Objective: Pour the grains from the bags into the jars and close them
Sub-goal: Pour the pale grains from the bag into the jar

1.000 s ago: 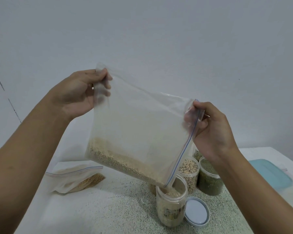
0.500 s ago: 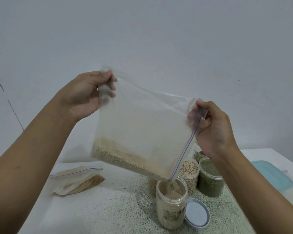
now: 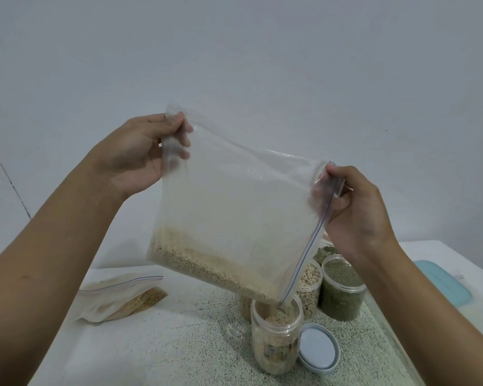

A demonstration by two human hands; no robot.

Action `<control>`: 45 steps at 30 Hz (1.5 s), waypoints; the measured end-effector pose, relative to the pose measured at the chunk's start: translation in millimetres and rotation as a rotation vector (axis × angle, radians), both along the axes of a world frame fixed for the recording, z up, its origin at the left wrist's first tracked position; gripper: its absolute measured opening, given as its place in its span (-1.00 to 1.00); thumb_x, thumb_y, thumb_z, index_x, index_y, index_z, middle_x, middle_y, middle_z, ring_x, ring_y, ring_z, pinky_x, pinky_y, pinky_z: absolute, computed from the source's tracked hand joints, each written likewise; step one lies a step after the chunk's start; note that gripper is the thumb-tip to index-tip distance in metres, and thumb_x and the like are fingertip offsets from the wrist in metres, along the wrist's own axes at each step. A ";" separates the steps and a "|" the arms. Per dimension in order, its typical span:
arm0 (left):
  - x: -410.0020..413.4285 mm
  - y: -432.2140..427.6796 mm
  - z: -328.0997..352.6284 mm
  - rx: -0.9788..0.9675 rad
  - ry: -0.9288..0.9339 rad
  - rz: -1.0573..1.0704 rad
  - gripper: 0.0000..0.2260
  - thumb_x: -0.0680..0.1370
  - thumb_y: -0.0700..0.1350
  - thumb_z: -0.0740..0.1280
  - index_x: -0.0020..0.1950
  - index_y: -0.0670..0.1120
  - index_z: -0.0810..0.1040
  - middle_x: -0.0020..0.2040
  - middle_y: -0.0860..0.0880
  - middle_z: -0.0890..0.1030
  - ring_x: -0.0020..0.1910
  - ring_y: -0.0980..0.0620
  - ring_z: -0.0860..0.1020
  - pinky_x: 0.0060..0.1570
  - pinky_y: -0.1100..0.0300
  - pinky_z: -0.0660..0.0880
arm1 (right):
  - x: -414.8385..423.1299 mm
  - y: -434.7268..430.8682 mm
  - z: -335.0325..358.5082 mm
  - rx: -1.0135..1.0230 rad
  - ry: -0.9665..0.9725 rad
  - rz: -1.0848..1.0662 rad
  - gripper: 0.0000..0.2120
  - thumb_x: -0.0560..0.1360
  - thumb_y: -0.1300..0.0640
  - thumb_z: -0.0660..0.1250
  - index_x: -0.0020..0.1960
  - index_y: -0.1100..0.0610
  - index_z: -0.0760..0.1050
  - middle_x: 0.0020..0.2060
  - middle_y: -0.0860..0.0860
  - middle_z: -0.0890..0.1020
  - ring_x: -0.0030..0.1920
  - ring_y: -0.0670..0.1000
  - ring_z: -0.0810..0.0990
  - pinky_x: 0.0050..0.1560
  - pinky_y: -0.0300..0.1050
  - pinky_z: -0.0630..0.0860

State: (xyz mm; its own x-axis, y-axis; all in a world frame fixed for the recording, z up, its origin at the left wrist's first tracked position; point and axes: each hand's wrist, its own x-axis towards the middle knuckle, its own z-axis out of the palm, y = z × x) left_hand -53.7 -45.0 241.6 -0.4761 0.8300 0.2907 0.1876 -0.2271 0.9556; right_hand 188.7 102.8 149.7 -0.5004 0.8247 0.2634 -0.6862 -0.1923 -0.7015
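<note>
Bag [image 3: 234,204] tilted; corner at jar [image 3: 273,346] rim

Obs.: left forearm [image 3: 53,260], lower left of frame, and right forearm [image 3: 430,302], lower right, both bare from the frame edge up to the wrist; left hand [image 3: 140,154], centre left, and right hand [image 3: 357,215], centre right, likewise bare.

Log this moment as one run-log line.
step: pouring | bag: tilted, mouth over jar | left hand: grips raised corner | right hand: pinches zip edge | jar: open, part full | lid: beside jar
</note>
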 end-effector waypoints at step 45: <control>0.1 -3.1 5.0 -0.016 0.021 -0.004 -0.77 0.57 -0.04 0.34 -0.23 -0.06 0.67 -0.27 -0.01 0.58 -0.32 0.04 0.56 -0.06 0.15 0.44 | 1.7 -0.2 -1.4 -0.005 -0.031 0.014 -0.82 0.54 0.18 0.35 -0.25 0.08 0.53 -0.35 -0.05 0.56 -0.35 -0.09 0.58 -0.23 -0.23 0.49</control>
